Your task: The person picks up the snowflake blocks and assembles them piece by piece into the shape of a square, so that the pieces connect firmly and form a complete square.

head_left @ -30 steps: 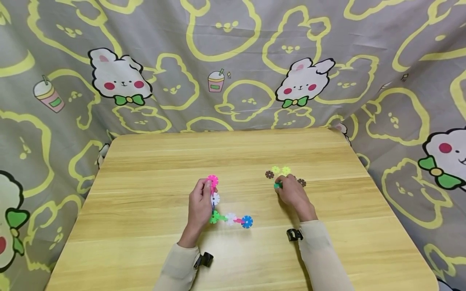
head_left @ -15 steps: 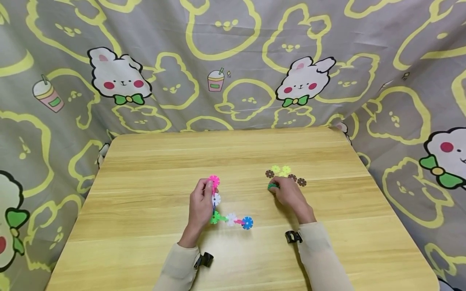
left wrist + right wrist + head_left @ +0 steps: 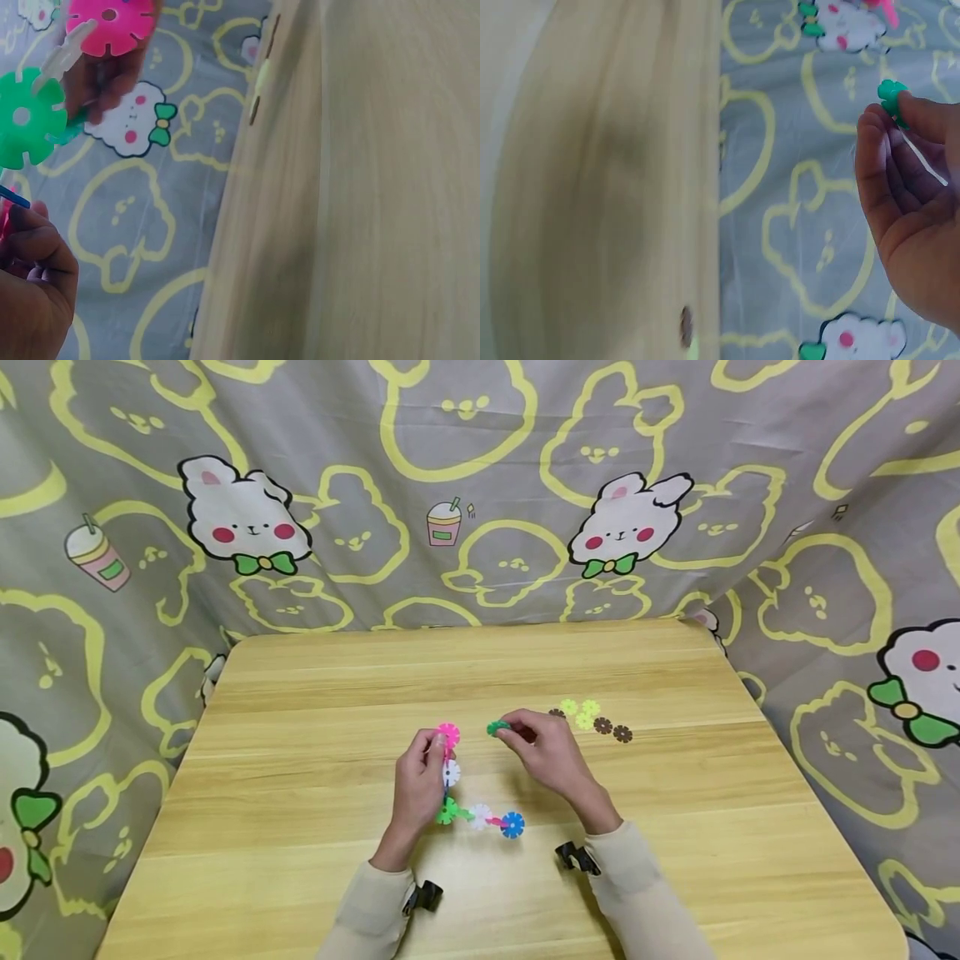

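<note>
In the head view my left hand (image 3: 418,781) pinches the upper end of a chain of slotted plastic snowflake discs. From the pink disc (image 3: 450,733) at the fingertips it runs down through a white disc (image 3: 452,772) to a light green disc (image 3: 448,811). There it bends right, past another white disc (image 3: 480,816), to a blue disc (image 3: 513,824). Thumb and fingers of my right hand (image 3: 551,756) pinch a darker green snowflake disc (image 3: 496,727), a short gap right of the pink one. The right wrist view shows that green disc (image 3: 889,91) at the fingertips.
Beyond my right hand, several yellow discs (image 3: 585,719) and brown discs (image 3: 622,734) lie on the wooden table (image 3: 300,710). A patterned grey curtain (image 3: 405,552) hangs behind the table and along both sides. Black bands (image 3: 576,857) sit at both wrists.
My right hand has carried the green disc left from the loose discs toward the chain, uncovering yellow and brown discs. My left hand, with the chain, has shifted only slightly right.
</note>
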### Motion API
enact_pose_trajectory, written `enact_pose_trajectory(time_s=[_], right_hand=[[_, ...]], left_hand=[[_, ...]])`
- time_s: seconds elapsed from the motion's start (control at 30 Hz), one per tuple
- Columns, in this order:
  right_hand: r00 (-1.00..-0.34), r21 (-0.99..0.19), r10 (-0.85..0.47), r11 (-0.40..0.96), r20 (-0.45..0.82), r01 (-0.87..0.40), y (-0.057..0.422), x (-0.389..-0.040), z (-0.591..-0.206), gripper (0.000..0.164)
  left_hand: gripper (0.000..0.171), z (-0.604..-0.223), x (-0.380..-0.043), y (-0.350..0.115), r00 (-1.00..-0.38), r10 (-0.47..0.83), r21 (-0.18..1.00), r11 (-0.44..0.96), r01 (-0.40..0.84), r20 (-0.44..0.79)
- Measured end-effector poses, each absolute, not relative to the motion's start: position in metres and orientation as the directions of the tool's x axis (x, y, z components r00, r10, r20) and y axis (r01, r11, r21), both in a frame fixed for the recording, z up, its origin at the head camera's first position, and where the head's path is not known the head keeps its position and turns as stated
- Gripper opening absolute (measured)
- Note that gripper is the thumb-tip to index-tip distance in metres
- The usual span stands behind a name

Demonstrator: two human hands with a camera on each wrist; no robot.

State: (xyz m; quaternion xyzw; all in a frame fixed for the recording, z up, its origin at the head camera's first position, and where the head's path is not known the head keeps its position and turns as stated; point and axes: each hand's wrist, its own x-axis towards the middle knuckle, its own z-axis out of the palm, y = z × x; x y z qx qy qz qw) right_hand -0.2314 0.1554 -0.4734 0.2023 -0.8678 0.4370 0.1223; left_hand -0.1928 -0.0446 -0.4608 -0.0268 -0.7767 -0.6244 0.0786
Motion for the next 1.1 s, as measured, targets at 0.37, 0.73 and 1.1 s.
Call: enact_pose_trajectory(time_s=[0.37, 0.73, 1.1], right_hand=[[-0.81, -0.649, -0.332, 0.485, 0.483, -0.586, 0.137, -0.227, -0.464, 0.007], [-0.751, -0.564, -0.374, 0.5, 0.543, -0.657, 0.135, -0.227, -0.469, 0.008], [-0.616, -0.378, -0.369, 0.541, 0.696, -0.751, 0.128, -0.228, -0.478, 0.007]], left_hand=[[0.022, -0.459, -0.192, -0.042, -0.989, -0.024, 0.966, 0.221, 0.135, 0.143], [0.022, -0.471, -0.196, -0.041, -0.995, -0.035, 0.968, 0.234, 0.087, 0.097], [0.026, -0.496, -0.203, -0.04, -0.992, -0.062, 0.973, 0.208, 0.098, 0.113]])
